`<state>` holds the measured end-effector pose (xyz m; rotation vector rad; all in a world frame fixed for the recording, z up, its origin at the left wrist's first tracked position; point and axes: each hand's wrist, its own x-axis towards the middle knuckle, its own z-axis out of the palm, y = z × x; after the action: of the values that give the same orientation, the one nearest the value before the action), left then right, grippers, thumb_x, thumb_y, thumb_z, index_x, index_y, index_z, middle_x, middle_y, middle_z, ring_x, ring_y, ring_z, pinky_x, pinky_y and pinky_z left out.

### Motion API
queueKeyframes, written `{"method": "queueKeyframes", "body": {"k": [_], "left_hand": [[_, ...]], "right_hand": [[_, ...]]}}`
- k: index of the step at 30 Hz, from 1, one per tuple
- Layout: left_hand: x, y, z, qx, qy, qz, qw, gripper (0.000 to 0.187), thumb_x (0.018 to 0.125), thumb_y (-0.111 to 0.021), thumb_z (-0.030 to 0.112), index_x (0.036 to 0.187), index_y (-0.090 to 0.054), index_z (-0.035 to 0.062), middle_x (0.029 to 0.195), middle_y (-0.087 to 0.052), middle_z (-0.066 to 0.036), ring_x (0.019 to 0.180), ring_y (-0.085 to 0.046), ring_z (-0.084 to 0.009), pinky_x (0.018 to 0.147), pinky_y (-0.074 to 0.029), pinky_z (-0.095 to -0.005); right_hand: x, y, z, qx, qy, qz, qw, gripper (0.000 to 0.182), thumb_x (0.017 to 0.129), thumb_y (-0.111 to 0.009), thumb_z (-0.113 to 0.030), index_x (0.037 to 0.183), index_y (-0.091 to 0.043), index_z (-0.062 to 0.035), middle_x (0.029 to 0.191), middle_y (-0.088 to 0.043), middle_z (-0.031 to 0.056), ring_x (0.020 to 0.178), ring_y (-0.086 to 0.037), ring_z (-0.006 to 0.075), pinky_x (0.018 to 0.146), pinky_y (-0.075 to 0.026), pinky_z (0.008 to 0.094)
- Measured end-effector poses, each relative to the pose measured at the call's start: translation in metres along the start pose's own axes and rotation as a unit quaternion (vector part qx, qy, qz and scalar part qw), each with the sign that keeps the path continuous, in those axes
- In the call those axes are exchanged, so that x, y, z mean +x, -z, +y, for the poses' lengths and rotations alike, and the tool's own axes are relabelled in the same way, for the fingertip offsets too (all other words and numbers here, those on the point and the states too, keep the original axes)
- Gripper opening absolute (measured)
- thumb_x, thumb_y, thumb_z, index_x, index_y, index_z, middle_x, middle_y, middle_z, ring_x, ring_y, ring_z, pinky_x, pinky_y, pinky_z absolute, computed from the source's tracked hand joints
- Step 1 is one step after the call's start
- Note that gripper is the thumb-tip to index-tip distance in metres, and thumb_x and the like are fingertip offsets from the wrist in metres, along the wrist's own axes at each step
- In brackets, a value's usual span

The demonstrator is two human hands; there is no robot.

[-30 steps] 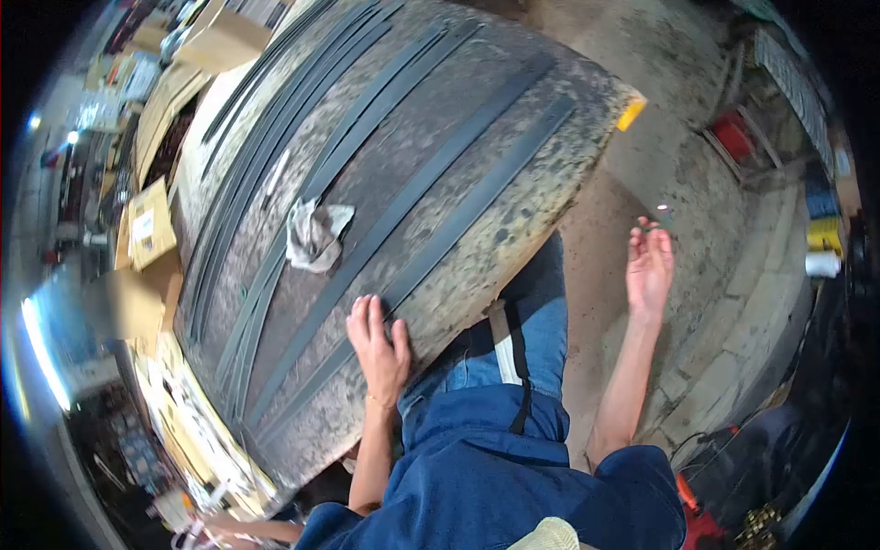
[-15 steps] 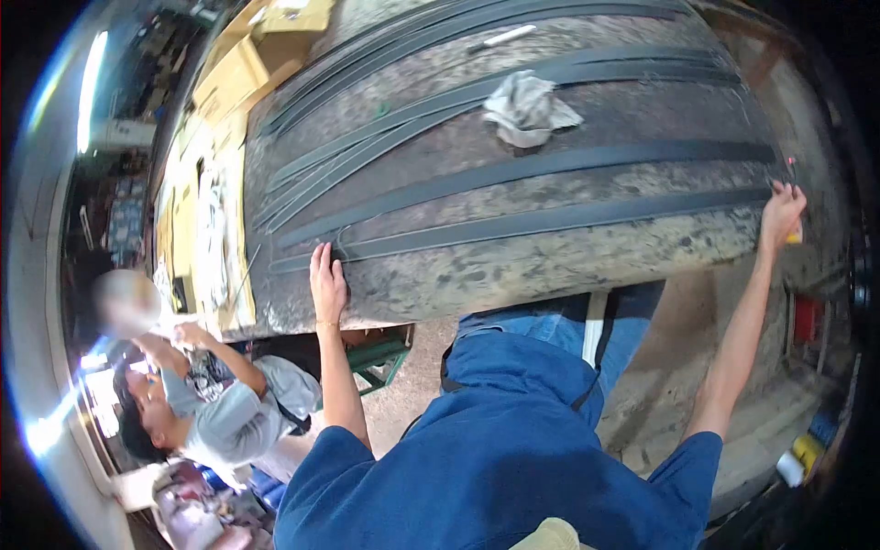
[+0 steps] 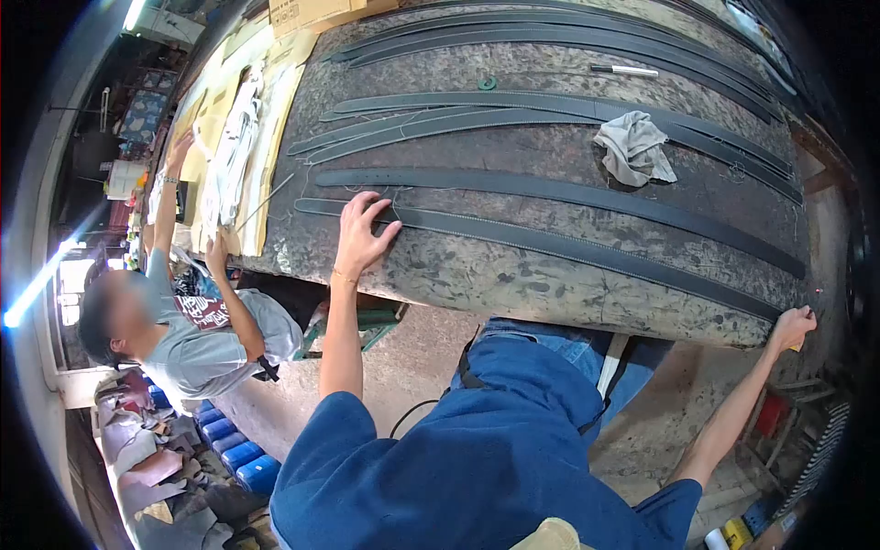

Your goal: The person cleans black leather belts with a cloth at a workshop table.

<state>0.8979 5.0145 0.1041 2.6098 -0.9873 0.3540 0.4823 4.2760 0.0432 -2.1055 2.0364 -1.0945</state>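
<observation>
A dark grey belt strap (image 3: pixel 550 248) with pale edge stitching lies along the near side of the worktable (image 3: pixel 477 275). My left hand (image 3: pixel 365 236) rests near its left end, fingers spread across the strap, a loose thread beside them. At the table's right corner my right hand (image 3: pixel 794 330) is closed, pinching the strap's other end; the fingertips are partly hidden. Just beyond lies a second belt strap (image 3: pixel 568 196), parallel to the first. A crumpled grey cloth (image 3: pixel 634 149) sits farther back on more straps.
More belt straps (image 3: pixel 513 41) lie across the far side, near a marker pen (image 3: pixel 624 71) and a green ring (image 3: pixel 488 82). Cardboard (image 3: pixel 275 137) covers the table's left end. A co-worker (image 3: pixel 211 335) stands there, reaching over it. Blue containers (image 3: pixel 259 472) stand on the floor.
The view has turned, shifting the table in frame. My left fingers have spread apart over the strap; my right hand stays at its end. The co-worker's arm now reaches across the cardboard.
</observation>
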Motion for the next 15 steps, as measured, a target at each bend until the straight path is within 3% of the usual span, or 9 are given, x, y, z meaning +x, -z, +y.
{"method": "queueKeyframes", "body": {"k": [2,4,5,7,9,10,11,13,15], "left_hand": [[0.006,-0.012,0.020,-0.033,0.035,-0.019,0.999,0.026,0.077,-0.073,0.016,0.101,-0.069,0.0065,0.108,-0.060,-0.010,0.108,-0.054,-0.0295,0.095,-0.041,-0.0399],[0.013,-0.028,0.026,-0.084,0.046,-0.044,0.994,0.012,0.082,-0.067,0.007,0.094,-0.071,0.0069,0.102,-0.065,-0.009,0.104,-0.060,-0.0269,0.088,-0.047,-0.0341],[0.017,-0.028,0.045,-0.231,0.119,-0.023,0.965,0.012,0.086,-0.064,0.004,0.097,-0.070,0.0041,0.103,-0.066,-0.009,0.095,-0.064,-0.0225,0.084,-0.049,-0.0315],[0.024,-0.028,0.070,-0.444,0.217,0.032,0.869,0.025,0.092,-0.057,0.002,0.117,-0.062,-0.0006,0.107,-0.066,-0.008,0.096,-0.062,-0.0152,0.089,-0.048,-0.0277],[0.016,-0.026,0.055,-0.335,0.188,0.000,0.923,0.032,0.093,-0.058,0.010,0.124,-0.059,0.0011,0.112,-0.066,-0.011,0.104,-0.061,-0.0204,0.094,-0.046,-0.0326],[0.010,-0.026,0.039,-0.177,0.112,-0.016,0.978,0.033,0.092,-0.061,0.014,0.122,-0.060,0.0016,0.114,-0.064,-0.014,0.108,-0.060,-0.0283,0.095,-0.045,-0.0379],[0.001,-0.025,0.025,-0.075,0.066,-0.023,0.995,0.033,0.090,-0.062,0.018,0.120,-0.061,0.0044,0.118,-0.061,-0.016,0.114,-0.054,-0.0338,0.100,-0.040,-0.0411],[-0.011,-0.021,0.012,0.062,0.044,0.018,0.997,0.032,0.089,-0.063,0.022,0.116,-0.061,0.0036,0.117,-0.060,-0.016,0.111,-0.053,-0.0335,0.099,-0.038,-0.0425],[-0.015,-0.017,0.011,0.063,0.071,0.000,0.995,0.031,0.089,-0.063,0.023,0.113,-0.060,0.0027,0.112,-0.060,-0.017,0.107,-0.053,-0.0332,0.097,-0.037,-0.0430]], "right_hand": [[0.001,-0.005,0.006,0.019,0.000,0.011,1.000,0.044,0.097,-0.048,-0.032,0.125,-0.050,0.0019,0.113,-0.063,0.0275,0.105,-0.060,0.0425,0.089,-0.045,0.0481],[0.008,-0.016,0.027,-0.002,0.070,0.040,0.997,0.040,0.095,-0.053,-0.035,0.114,-0.055,-0.0004,0.102,-0.065,0.0239,0.097,-0.063,0.0419,0.084,-0.048,0.0473],[0.009,-0.018,0.036,-0.005,0.127,0.076,0.989,0.039,0.094,-0.054,-0.035,0.112,-0.056,-0.0009,0.097,-0.064,0.0227,0.094,-0.063,0.0419,0.083,-0.048,0.0480],[-0.012,0.014,-0.009,0.005,0.024,0.040,0.999,0.037,0.095,-0.052,-0.030,0.114,-0.052,0.0015,0.106,-0.063,0.0259,0.100,-0.062,0.0413,0.083,-0.047,0.0479],[-0.015,0.014,-0.009,0.067,0.001,0.042,0.997,0.040,0.096,-0.051,-0.032,0.121,-0.051,-0.0009,0.109,-0.063,0.0267,0.103,-0.061,0.0436,0.089,-0.045,0.0490],[-0.015,0.016,-0.010,0.073,-0.011,0.046,0.996,0.040,0.096,-0.050,-0.030,0.121,-0.050,0.0007,0.109,-0.063,0.0270,0.103,-0.060,0.0435,0.089,-0.045,0.0486],[-0.015,0.016,-0.013,0.083,-0.024,0.048,0.995,0.039,0.097,-0.049,-0.028,0.122,-0.050,0.0022,0.110,-0.063,0.0273,0.103,-0.060,0.0435,0.090,-0.045,0.0483],[-0.016,0.020,-0.014,0.091,-0.021,0.053,0.994,0.038,0.098,-0.049,-0.026,0.119,-0.049,0.0058,0.106,-0.062,0.0276,0.102,-0.060,0.0418,0.089,-0.043,0.0466],[-0.009,0.017,0.004,0.167,0.005,0.076,0.983,0.040,0.098,-0.049,-0.028,0.119,-0.050,0.0058,0.104,-0.062,0.0269,0.101,-0.060,0.0412,0.089,-0.043,0.0472]]}}
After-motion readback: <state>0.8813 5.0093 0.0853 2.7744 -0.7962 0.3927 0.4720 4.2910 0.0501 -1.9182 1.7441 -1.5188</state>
